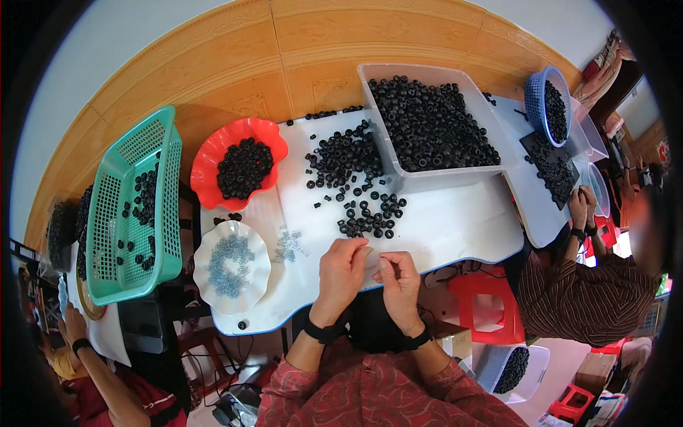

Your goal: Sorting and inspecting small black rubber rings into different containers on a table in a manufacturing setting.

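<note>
My left hand (341,274) is at the table's front edge with thumb and fingertips pinched together. Beside it, a small gap away, my right hand (400,288) is closed in a pinch too. Whatever either one holds is too small to make out. Just beyond my fingers lies a loose group of small black ring-shaped parts (371,218), with a larger heap of them (346,155) behind. A scalloped white plate (206,297) on the left holds small translucent bluish pieces (229,267), and more of these are scattered beside it.
A large clear bin (455,172) full of black parts stands at the back. Left are a red scalloped bowl (204,158) and a green basket (173,235). Co-workers sit on both sides, one in a striped shirt (590,295). A red stool (486,302) stands right.
</note>
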`<state>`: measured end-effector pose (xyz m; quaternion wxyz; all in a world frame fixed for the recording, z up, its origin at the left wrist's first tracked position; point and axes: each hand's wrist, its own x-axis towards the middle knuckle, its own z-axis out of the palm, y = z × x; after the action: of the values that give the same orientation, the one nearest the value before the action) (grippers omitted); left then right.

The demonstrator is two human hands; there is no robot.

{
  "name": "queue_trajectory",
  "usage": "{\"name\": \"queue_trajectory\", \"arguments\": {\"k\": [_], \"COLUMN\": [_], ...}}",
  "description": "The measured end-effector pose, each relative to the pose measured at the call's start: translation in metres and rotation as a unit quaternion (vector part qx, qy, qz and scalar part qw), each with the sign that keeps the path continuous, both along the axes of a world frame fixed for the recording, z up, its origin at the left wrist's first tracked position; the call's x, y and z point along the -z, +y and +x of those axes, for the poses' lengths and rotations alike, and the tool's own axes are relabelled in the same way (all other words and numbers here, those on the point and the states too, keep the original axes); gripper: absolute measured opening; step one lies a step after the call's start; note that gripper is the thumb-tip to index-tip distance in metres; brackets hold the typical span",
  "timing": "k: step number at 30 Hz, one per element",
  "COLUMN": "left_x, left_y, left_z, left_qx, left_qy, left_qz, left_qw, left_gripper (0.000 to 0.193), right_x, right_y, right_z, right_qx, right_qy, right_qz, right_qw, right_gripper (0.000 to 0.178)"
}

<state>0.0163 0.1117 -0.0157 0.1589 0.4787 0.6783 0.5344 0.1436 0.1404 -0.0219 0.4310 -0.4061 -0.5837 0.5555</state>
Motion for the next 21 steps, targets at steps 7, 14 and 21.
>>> {"name": "queue_trajectory", "arguments": {"k": [7,14,21], "left_x": [-0.011,-0.012,-0.006], "left_y": [0.03,0.031,0.02], "left_z": [0.011,0.013,0.011], "left_qx": [0.035,0.023,0.03], "left_qy": [0.175,0.162,0.094], "left_qz": [-0.09,-0.101,-0.024], "left_qw": [0.98,0.981,0.995], "left_gripper": [0.023,0.019,0.023], "right_x": [0.008,0.008,0.006], "right_y": [0.008,0.01,0.009], "right_z": [0.01,0.009,0.008], "right_qx": [0.042,0.043,0.043], "right_qy": [0.01,0.022,0.019], "right_qz": [-0.045,-0.054,-0.053], "right_qw": [0.998,0.997,0.997], "right_gripper": [0.009,0.01,0.01]}}
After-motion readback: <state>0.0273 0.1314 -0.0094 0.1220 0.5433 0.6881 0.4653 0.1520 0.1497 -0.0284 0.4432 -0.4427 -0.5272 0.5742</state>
